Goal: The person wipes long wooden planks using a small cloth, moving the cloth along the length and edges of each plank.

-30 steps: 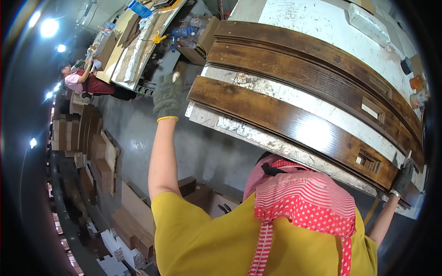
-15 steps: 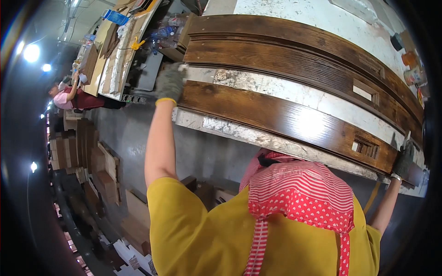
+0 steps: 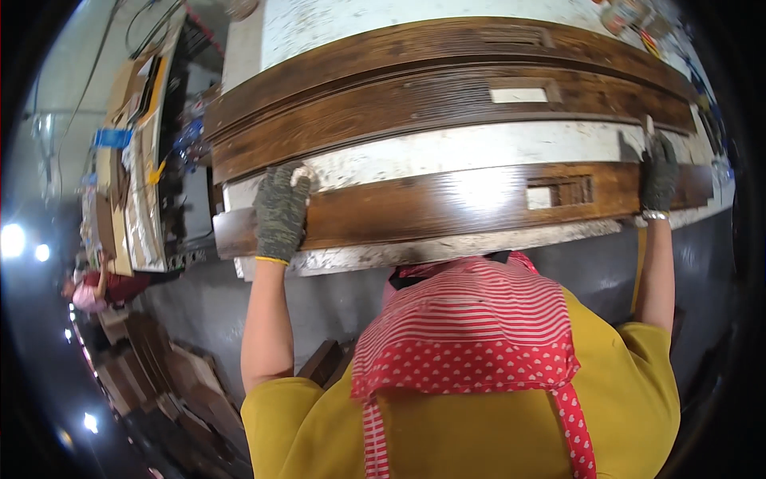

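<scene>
- Swinging round since the earlier frames: the whole view is levelling out, and the near board, a long dark-stained wooden moulding, is now lying almost straight across the pic instead of slanting down to the right.
- Left hand, in a grey knit glove w/ yellow cuff, is now sitting lower and closer in; it's wrapping over the near board's left end, fingers closed down on its top face.
- Right hand, also gloved, is gripping the same board's right end, fingers curled over the upper edge. Arm is reaching out nearly straight.
- So both hands are holding one piece at its two ends; board is resting flat on the white worktable, along the table's near edge.
- Judgement: w/ the grip settled at both ends and the board squared up, this looks like carrying or sliding the piece, not just steadying it.
- Two more stained mouldings are lying parallel further back on the same table, apart from the hands.
- Rectangular cut-out is showing in the near board, right of centre.
- Red-and-white patterned scarf and yellow shirt are filling the lower pic.
- Far left: another person is working beside stacked wood; clutter on a side bench.
</scene>
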